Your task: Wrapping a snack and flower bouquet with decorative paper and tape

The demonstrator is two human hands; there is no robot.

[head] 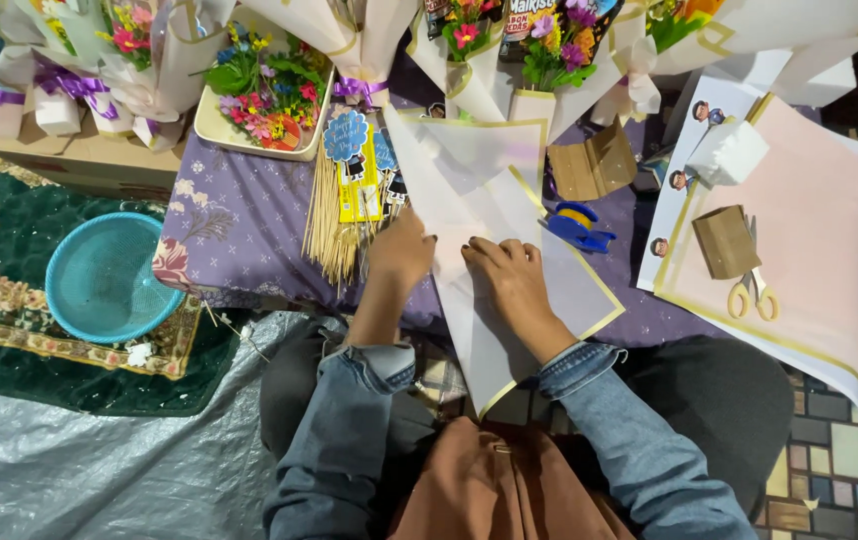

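Wrapping sheet (494,215) lay flat at bench (249,225) centre, unfolded, nothing on it. Your left hand (401,250) pressed its 9 o'clock edge, right hand (509,272) flattened on middle; neither gripped. Finished bouquets (549,40) at 12 o'clock.

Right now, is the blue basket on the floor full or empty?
Empty. The blue basket sits upright on the green rug, and its bare mesh bottom shows, with nothing inside.
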